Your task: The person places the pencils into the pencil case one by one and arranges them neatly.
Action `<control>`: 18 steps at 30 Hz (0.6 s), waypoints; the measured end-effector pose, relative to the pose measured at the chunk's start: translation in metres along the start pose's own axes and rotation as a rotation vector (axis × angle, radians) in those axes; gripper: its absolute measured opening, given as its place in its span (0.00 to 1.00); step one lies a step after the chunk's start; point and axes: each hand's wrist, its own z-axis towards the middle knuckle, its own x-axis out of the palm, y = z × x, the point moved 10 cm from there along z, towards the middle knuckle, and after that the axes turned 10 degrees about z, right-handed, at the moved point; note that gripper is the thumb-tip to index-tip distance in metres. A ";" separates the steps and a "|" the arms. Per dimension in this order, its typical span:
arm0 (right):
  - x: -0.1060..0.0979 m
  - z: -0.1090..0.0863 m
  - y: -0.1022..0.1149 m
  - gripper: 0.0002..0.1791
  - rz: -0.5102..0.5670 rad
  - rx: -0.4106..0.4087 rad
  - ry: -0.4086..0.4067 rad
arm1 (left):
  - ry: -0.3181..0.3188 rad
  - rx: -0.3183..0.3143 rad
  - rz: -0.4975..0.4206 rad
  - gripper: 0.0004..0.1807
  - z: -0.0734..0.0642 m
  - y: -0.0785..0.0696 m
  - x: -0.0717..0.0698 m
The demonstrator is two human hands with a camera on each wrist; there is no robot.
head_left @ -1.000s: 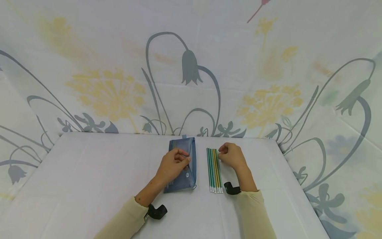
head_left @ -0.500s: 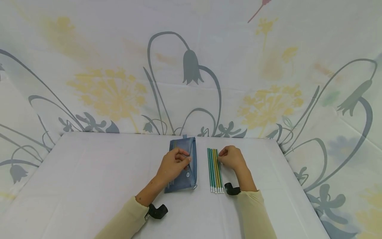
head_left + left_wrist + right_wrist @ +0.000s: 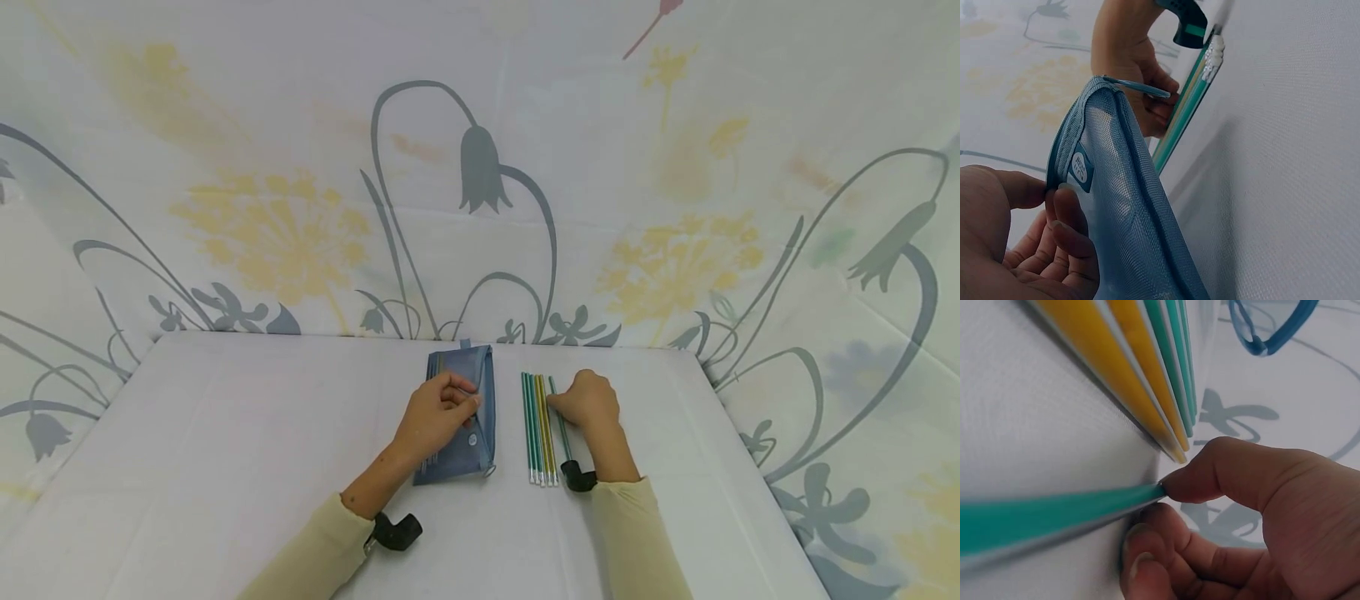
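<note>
Head view, right of centre: the fingers of my right hand [image 3: 588, 404] pinch one green pencil [image 3: 562, 433] near its upper end, apart from the row of pencils [image 3: 538, 429] on the bench [image 3: 262, 433], presumably to handle it singly. My left hand [image 3: 438, 410], mid-frame, pinches the edge of the blue mesh pouch [image 3: 457, 458], probably to steady it. The green pencil's long axis runs nearly upright in the frame, top leaning slightly left; its lower end hides behind the black wrist mount [image 3: 579, 477].
</note>
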 end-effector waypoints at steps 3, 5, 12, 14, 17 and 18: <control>-0.001 -0.001 0.003 0.17 -0.025 0.005 -0.022 | -0.001 0.004 0.000 0.11 0.000 0.000 0.000; 0.000 -0.001 0.005 0.16 -0.035 0.006 -0.035 | -0.004 0.003 0.004 0.10 0.000 0.001 0.000; -0.001 -0.005 0.006 0.17 -0.035 0.007 -0.039 | -0.015 0.005 0.014 0.09 0.000 0.000 -0.001; -0.004 -0.006 0.006 0.17 -0.012 0.003 -0.027 | -0.015 0.004 0.013 0.09 0.000 0.000 0.000; -0.006 -0.007 0.004 0.17 0.023 -0.002 -0.004 | -0.015 0.005 0.012 0.09 0.000 0.000 0.000; -0.006 -0.007 0.004 0.18 0.036 -0.005 0.005 | -0.014 0.006 0.013 0.09 0.000 0.000 0.000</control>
